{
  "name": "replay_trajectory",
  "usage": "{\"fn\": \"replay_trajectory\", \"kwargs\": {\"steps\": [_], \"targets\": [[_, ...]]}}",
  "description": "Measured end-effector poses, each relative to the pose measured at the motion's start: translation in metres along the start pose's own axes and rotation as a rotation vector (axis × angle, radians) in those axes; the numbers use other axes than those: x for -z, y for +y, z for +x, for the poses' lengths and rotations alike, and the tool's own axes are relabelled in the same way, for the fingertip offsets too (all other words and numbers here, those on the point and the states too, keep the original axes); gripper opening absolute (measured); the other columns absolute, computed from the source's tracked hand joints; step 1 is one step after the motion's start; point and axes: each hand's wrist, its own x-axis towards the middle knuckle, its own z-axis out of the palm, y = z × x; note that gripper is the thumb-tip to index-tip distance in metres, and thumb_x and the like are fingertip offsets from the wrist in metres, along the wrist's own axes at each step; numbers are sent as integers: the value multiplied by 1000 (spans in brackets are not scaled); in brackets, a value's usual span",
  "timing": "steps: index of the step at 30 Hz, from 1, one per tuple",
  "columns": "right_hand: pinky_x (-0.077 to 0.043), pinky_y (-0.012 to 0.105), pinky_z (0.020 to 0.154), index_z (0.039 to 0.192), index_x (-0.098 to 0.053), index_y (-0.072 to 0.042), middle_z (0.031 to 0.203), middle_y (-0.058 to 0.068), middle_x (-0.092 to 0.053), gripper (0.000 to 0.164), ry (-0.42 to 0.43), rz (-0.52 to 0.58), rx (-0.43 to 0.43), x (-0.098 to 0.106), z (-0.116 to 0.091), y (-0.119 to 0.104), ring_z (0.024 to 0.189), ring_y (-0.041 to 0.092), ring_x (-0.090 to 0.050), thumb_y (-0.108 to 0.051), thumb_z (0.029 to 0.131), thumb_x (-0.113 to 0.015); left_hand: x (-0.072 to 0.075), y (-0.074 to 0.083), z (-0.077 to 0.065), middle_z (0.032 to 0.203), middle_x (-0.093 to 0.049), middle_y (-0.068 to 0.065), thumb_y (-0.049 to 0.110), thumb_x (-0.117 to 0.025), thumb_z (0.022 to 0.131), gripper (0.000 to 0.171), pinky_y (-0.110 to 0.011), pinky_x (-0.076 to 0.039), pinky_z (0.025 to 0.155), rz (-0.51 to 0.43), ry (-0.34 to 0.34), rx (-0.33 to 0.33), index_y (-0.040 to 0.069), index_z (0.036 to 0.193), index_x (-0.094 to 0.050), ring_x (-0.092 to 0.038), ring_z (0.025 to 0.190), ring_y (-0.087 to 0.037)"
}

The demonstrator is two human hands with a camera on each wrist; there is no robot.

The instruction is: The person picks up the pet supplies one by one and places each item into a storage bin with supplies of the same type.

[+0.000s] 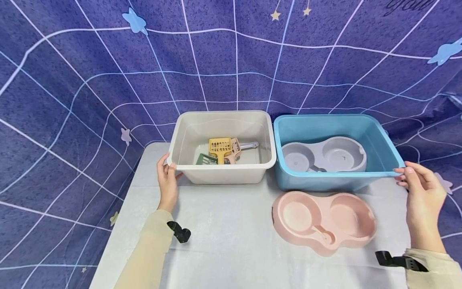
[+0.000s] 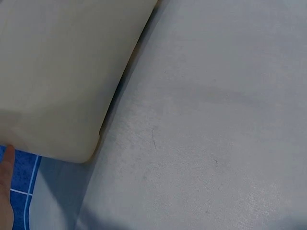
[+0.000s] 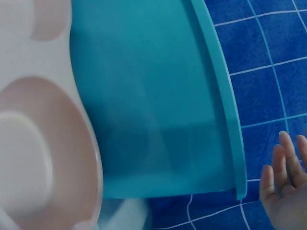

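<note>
A beige plastic bin [image 1: 223, 173] stands at the back of the table, with my left hand [image 1: 168, 180] gripping its front left corner. The thumb lies at the rim, and other fingers are along the side. In the left wrist view, one finger [image 2: 6, 167] shows beside the bin's wall [image 2: 53, 96]. My right hand [image 1: 426, 192] is at the front right corner of a blue plastic bin [image 1: 325, 182]. Its fingers look extended and apart from the rim [image 3: 223, 100] in the right wrist view. Inside the beige bin lie several litter scoops [image 1: 220, 149].
A grey double pet bowl [image 1: 317, 150] sits inside the blue bin. In front of that bin, a pink double pet bowl [image 1: 325, 224] rests on the white table [image 1: 223, 241]. A purple patterned cloth [image 1: 216, 60] hangs behind and at the sides.
</note>
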Motion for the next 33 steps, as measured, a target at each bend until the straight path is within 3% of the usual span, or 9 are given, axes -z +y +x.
{"fn": "replay_trajectory", "kwargs": {"steps": [6, 10, 18, 23, 28, 33], "targets": [[-54, 15, 58, 106, -65, 18, 80, 12, -73, 21, 77, 68, 43, 10, 10, 3, 65, 16, -66, 8, 89, -67, 6, -18, 8, 109, -53, 2, 9, -37, 104, 46, -45, -49, 95, 28, 3, 8, 12, 150, -33, -55, 105, -14], [-54, 15, 60, 106, -66, 17, 82, 12, -73, 18, 91, 77, 18, 19, 16, 4, 72, 17, -67, 10, 89, -66, 5, -18, 8, 108, -53, 0, 8, -37, 104, 46, -49, -49, 97, 23, 6, 9, 12, 150, -33, -55, 105, -17], [-49, 9, 72, 106, -73, 4, 94, -1, -75, 20, 76, -126, -41, 28, 28, 15, 86, 7, -64, 10, 90, -63, -1, 9, -5, 117, -52, -12, 8, -36, 103, 46, -52, -47, 98, 44, -5, -5, 6, 148, -32, -54, 107, -20], [-43, 6, 83, 114, -74, -8, 97, -11, -69, 29, 52, -321, -80, 33, 31, 23, 96, 3, -58, 7, 91, -63, -4, 11, -7, 112, -52, -7, 8, -36, 103, 46, -57, -44, 99, 45, -4, -6, 4, 148, -31, -54, 107, -20], [-41, 8, 90, 120, -71, -8, 106, -8, -67, 34, 51, -263, -151, 33, 34, 30, 109, 7, -54, 8, 91, -62, -4, 9, -7, 108, -52, 1, 8, -36, 103, 47, -59, -43, 100, 38, -8, -6, 4, 149, -30, -53, 109, -25], [-40, 8, 94, 128, -66, -10, 118, -5, -63, 40, 25, -237, -238, 30, 37, 35, 119, 10, -51, 7, 92, -62, -3, 11, -6, 108, -52, -1, 8, -37, 103, 46, -58, -44, 99, 42, -3, -11, 4, 148, -31, -54, 105, -18]]}}
